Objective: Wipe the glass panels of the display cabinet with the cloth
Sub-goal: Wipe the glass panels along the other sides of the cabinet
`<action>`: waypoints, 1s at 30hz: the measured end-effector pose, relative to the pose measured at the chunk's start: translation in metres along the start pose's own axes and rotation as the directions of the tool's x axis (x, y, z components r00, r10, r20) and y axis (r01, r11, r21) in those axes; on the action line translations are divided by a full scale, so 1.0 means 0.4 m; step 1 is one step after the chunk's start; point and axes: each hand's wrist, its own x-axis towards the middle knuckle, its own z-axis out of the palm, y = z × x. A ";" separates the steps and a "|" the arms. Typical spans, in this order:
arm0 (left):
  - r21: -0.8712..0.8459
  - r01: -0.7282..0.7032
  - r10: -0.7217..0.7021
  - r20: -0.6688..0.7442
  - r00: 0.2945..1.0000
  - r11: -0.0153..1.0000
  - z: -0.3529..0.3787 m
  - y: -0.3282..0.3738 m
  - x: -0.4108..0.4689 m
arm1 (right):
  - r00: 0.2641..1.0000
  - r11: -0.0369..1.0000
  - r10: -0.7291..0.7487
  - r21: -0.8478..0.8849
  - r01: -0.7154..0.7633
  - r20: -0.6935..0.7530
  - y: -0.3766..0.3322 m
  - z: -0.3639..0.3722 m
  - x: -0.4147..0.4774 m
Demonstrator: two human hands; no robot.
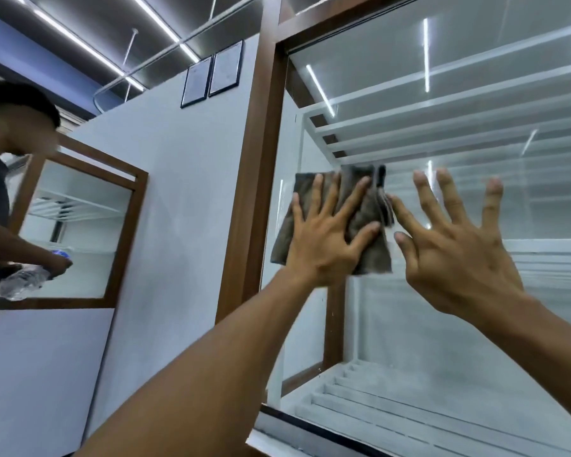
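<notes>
A large glass panel [459,324] of the display cabinet fills the right half of the view, set in a brown wooden frame [261,153]. A grey-brown cloth [373,225] lies flat against the glass near the panel's left edge. My left hand [327,239] presses on the cloth with fingers spread straight. My right hand [455,245] is held up just right of the cloth, fingers spread; its forefinger reaches the cloth's right edge. Whether its palm touches the glass I cannot tell.
White slatted shelves [409,400] sit behind the glass. A white wall [178,192] with two framed sheets [211,75] stands to the left, with a smaller glass cabinet [76,225]. A person [0,199] at far left holds a plastic bottle [20,282].
</notes>
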 end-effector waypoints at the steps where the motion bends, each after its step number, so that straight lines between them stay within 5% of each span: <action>1: -0.010 0.047 -0.047 -0.021 0.999 0.999 -0.010 -0.019 0.026 | 1.000 1.000 0.005 -0.002 -0.005 0.004 0.001 -0.001 -0.001; 7: -0.074 0.261 -0.264 -0.034 0.964 0.963 0.034 0.021 -0.127 | 0.999 1.000 0.005 -0.027 -0.004 0.040 0.000 0.001 -0.005; 12: 0.067 -0.062 0.061 0.008 0.998 0.996 0.059 0.054 -0.214 | 0.993 1.000 -0.004 0.024 0.002 0.116 0.003 -0.013 -0.001; 19: -0.012 0.246 -0.246 -0.076 0.966 0.969 0.082 0.058 -0.273 | 0.995 0.991 -0.061 0.120 0.051 0.079 0.004 -0.032 -0.201; 25: 0.118 -0.140 0.141 0.001 0.990 0.983 0.121 0.177 -0.343 | 0.997 0.988 -0.063 0.146 0.055 0.046 0.006 -0.048 -0.325; 30: 0.054 0.157 -0.150 -0.114 0.982 0.986 0.091 0.044 -0.314 | 0.997 0.993 -0.039 0.112 0.031 0.066 0.033 -0.066 -0.367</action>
